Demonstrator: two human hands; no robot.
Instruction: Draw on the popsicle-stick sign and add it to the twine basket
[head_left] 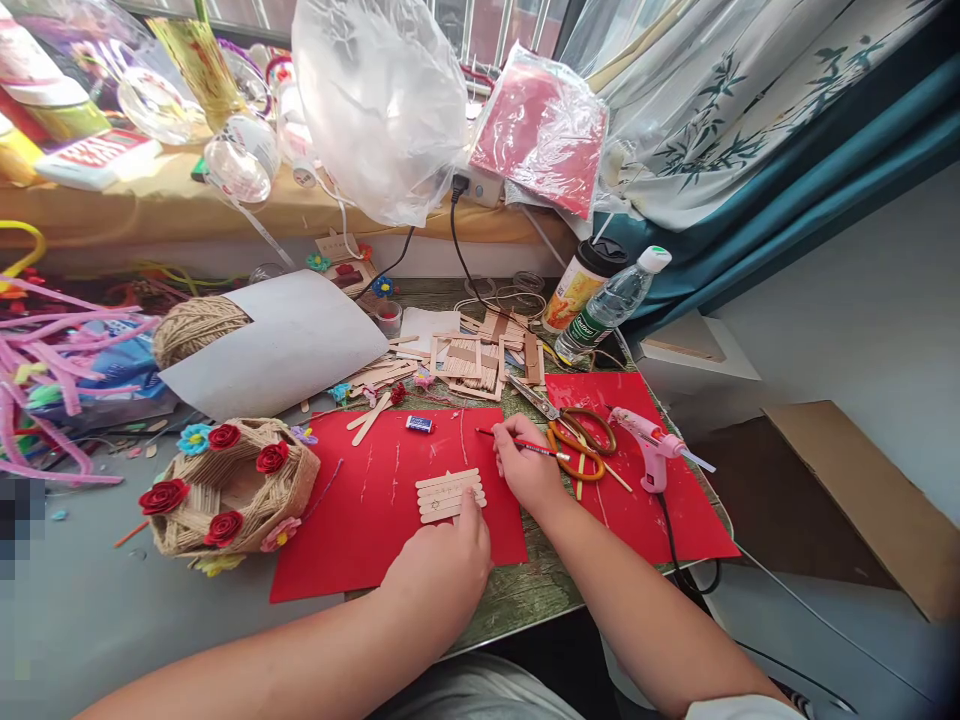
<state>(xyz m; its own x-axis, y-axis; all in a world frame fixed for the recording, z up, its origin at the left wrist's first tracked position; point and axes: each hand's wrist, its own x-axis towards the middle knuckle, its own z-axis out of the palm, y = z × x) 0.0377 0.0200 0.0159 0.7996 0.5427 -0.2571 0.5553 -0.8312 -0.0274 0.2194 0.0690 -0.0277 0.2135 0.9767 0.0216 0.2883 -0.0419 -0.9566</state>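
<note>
A small panel of craft sticks (439,494), joined side by side and bearing faint pencil marks, lies on a red sheet (337,540). My left hand (442,565) presses on its right end with a finger, the other fingers curled and partly hidden. Just right of the panel, my right hand (525,465) is closed around a pencil (534,445), its tip pointing left over the red sheet. A blue and white eraser (420,425) rests above the panel. Two loose craft sticks (371,419) lie near the sheet's upper edge.
Orange-handled scissors (581,440) and a pink glue gun (651,445) lie at the right on a second red sheet. A twine-wrapped basket (232,490) with flowers stands left. Behind are craft-stick frames (469,362), a water bottle (611,305) and a lidded cup (585,285).
</note>
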